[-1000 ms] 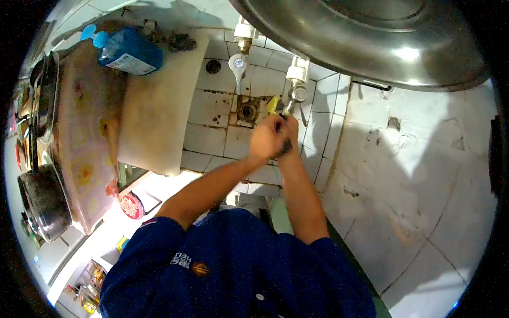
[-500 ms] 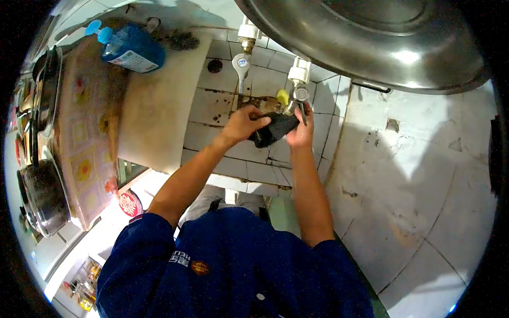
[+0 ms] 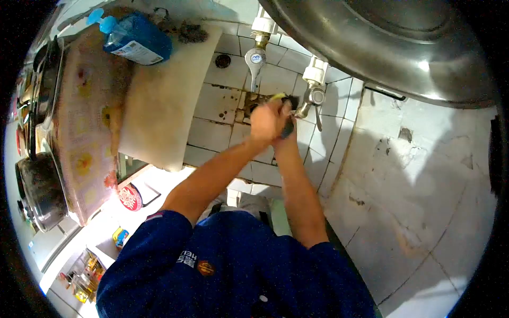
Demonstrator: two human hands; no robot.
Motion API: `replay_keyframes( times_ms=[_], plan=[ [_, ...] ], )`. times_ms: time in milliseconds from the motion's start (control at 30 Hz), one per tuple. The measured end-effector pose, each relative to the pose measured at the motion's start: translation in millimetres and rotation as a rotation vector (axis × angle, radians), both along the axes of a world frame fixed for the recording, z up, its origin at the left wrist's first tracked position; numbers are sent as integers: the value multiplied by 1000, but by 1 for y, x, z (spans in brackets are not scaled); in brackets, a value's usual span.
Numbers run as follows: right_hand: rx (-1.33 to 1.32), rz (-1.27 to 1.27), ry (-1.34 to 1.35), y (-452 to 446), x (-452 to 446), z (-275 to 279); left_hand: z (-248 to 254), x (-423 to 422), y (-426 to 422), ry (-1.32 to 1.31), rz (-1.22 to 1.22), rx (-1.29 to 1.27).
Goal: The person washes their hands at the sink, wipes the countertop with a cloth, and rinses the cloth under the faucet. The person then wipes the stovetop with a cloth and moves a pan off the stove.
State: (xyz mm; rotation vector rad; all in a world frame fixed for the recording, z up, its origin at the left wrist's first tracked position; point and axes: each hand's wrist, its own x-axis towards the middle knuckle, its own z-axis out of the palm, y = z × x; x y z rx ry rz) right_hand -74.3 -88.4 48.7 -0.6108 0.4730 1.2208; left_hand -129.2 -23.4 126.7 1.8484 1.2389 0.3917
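Note:
In the head view my left hand (image 3: 266, 123) is closed and blurred by motion. It lies across my right hand (image 3: 286, 139), hiding most of that hand's fingers. Between and around the two hands shows a black cloth or scouring pad (image 3: 289, 127), bunched up; its exact kind is hard to make out. Something yellow (image 3: 278, 96) sits just beyond my knuckles, partly covered. The hands are just left of the right tap (image 3: 316, 96), over the tiled sink (image 3: 209, 132). The left tap (image 3: 255, 57) stands a little farther away.
A large metal basin (image 3: 371, 63) overhangs the upper right. A pale board (image 3: 154, 116) lies at the left with a blue soap bottle (image 3: 139, 40) and a dark scrubber (image 3: 192, 33) at its far end. Pans (image 3: 42, 191) stand at the far left. A tiled wall (image 3: 424, 185) bounds the right.
My left hand has moved right and over my right hand. My right hand has come away from the tap lever. The black cloth or pad is bunched tighter and mostly covered.

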Motion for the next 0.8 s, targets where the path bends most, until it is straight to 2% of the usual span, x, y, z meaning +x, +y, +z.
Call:
replay_keyframes(
  times_ms=[67, 133, 167, 267, 300, 333, 400, 467, 533, 567, 633, 667, 700, 733, 767, 800],
  plan=[
    [11, 6, -27, 1, -1, -1, 15, 5, 6, 96, -20, 56],
    [40, 10, -84, 14, -1, 4, 20, -3, -28, 119, -204, 253],
    [46, 10, -137, 12, -4, 6, 15, -2, -23, 119, -203, 258],
    [33, 14, -304, -2, -4, 21, 1, 4, 9, -62, 29, 23],
    [-95, 120, -282, 4, -4, 40, -4, 4, 32, 70, 62, -11],
    [-130, 25, -281, 0, -7, 52, 1, 6, 43, 22, 110, -37],
    [121, 60, 84, -8, 4, 67, 25, -2, 34, -175, -23, -194],
    [172, 63, 83, -10, 7, 47, 23, -14, -8, -176, -211, 72],
    [216, 73, 78, -8, 12, 30, 44, -26, -60, -284, -311, 78],
    [127, 31, 121, -7, 14, 24, 41, -25, -68, -282, -308, 74],
    [27, -10, 166, -6, 11, 9, 36, -25, -78, 34, -468, 3],
    [117, -30, 158, -7, 4, 1, 23, -18, -63, 128, -394, -74],
    [209, -49, 145, -6, -4, -6, -15, -9, -40, 96, -227, 23],
    [28, -56, 46, 2, -12, 17, -18, -1, -9, -98, -37, 120],
    [-164, -42, -46, 10, -20, 41, -46, 10, 8, -20, 141, -54],
    [-198, 45, -160, 3, -17, 25, -9, 7, 12, -33, 22, -7]
  ],
)
